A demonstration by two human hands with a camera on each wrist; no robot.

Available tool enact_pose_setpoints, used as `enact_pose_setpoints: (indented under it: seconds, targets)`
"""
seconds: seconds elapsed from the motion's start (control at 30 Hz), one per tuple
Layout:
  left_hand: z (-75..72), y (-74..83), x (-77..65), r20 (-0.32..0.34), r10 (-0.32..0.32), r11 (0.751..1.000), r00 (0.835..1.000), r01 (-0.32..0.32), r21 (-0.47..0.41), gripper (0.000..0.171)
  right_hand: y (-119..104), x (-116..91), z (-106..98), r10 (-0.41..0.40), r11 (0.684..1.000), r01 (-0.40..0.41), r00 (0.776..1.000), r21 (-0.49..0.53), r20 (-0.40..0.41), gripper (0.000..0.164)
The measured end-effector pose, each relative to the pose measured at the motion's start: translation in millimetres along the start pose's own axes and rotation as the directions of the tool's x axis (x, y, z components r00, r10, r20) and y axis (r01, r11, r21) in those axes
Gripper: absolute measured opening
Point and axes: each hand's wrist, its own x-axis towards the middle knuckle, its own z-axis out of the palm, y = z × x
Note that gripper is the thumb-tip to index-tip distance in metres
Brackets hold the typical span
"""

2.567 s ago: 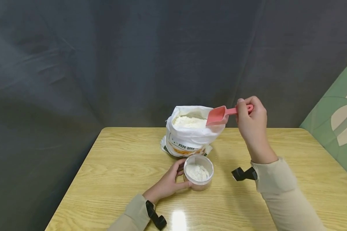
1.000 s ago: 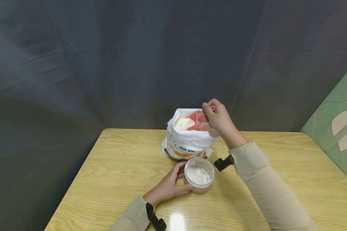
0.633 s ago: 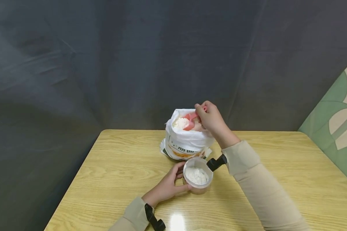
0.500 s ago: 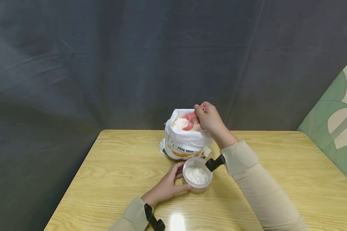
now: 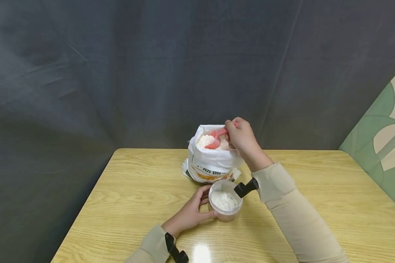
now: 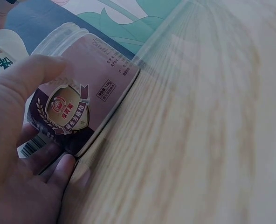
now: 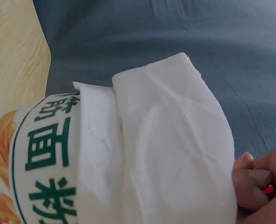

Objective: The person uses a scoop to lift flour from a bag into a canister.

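Note:
My right hand pinches the handle of a pink scoop over the open mouth of a white cloth flour bag. The scoop's blade is down in the white flour, partly hidden by the rim. In the right wrist view, the bag's folded cuff covers most of the scoop. My left hand holds a clear plastic jar upright on the table, thumb at the near side, fingers behind. White powder lies inside it. A pink and purple label wraps the jar in the left wrist view.
The bag stands right behind the jar on a light wooden table. A dark cloth hangs along the back edge, and a green leaf-patterned panel is at the right. The black right wrist camera overhangs the jar's rim.
My right hand has moved left from beside the bag, taking the scoop from above its right rim down into the flour. Lately it has shifted slightly right. My left hand keeps holding the jar.

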Motion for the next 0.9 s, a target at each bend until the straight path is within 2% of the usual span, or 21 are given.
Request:
enact_pose_setpoints:
  seconds: [0.2,0.4,0.63,0.9]
  targets:
    - [0.8,-0.2,1.2,0.004,0.001,1.0,1.0,-0.001,-0.001,0.08,2.6,-2.9,-12.1,0.031,0.999,-0.029,0.999,0.034,-0.036,0.025]
    - [1.4,0.6,1.8,0.004,0.003,1.0,1.0,-0.003,-0.009,0.08,5.3,-11.5,-24.3,-0.019,0.992,0.028,0.997,0.121,-0.076,0.023]
    - [-1.4,0.7,1.7,0.002,0.0,1.0,1.0,0.0,-0.003,0.081,10.6,-18.8,-32.6,-0.044,0.956,0.078,0.991,0.284,-0.126,0.023]
    - [-2.4,0.3,1.2,0.009,0.003,1.0,1.0,-0.003,-0.002,0.08,16.0,-27.4,-42.5,-0.052,0.918,0.109,0.986,0.382,-0.157,0.021]
